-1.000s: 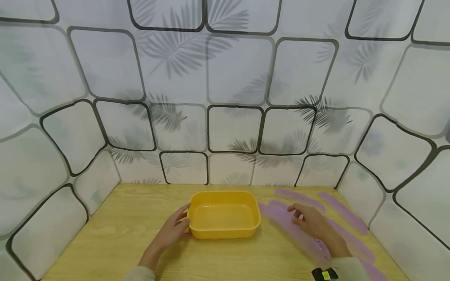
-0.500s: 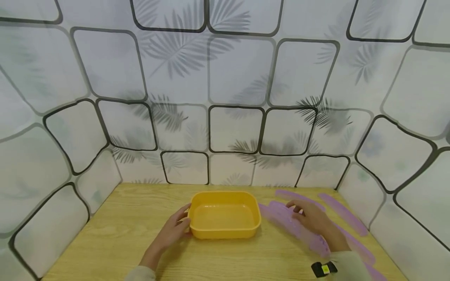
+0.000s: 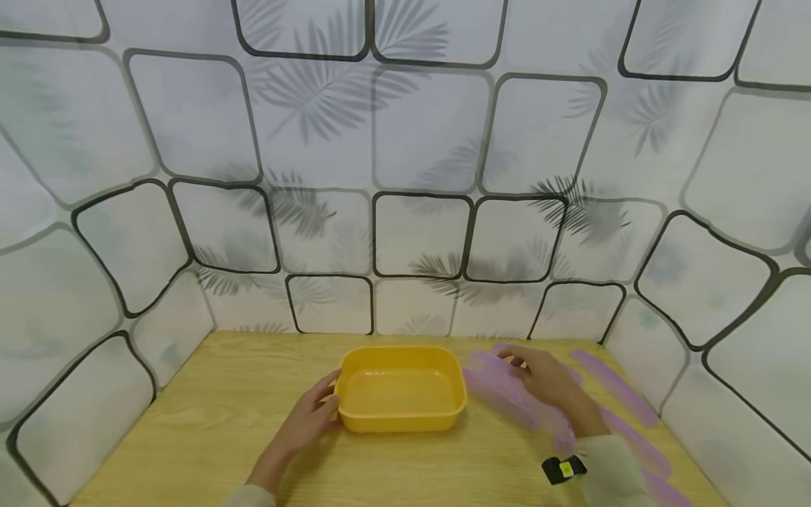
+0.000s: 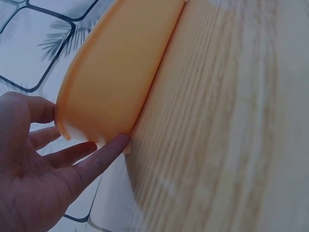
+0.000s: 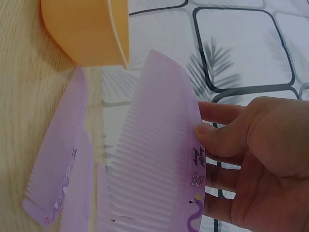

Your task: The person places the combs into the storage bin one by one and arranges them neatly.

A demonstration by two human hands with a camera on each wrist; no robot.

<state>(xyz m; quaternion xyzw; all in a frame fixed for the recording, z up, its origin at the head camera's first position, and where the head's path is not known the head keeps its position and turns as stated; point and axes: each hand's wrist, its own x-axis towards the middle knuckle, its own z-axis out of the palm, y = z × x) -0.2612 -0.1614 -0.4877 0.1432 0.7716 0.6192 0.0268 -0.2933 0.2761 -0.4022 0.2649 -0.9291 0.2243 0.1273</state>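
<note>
My left hand [image 3: 304, 422] holds the left end of a yellow plastic box [image 3: 400, 424], shallow with rounded corners. In the left wrist view, the upper fingertip touches the rim of the box [image 4: 108, 72] and another finger reaches its base near the table. At the right, my right hand [image 3: 551, 384] pinches a translucent purple comb [image 5: 154, 140] by its smooth spine between thumb and fingers. The comb is raised and tilted, its long row of teeth facing left in the right wrist view. Small printed lettering and a picture decorate the spine.
Several more purple combs [image 5: 53, 159] lie on the wooden table [image 3: 209, 422] right of the box, one near the right wall [image 3: 614, 387]. Patterned white sheeting [image 3: 418, 232] encloses the table at the back and both sides. A dark band [image 3: 564, 468] circles the right wrist.
The right hand has moved left and farther from me, carrying the comb up toward the box's right side. The left hand and box have stayed in place.
</note>
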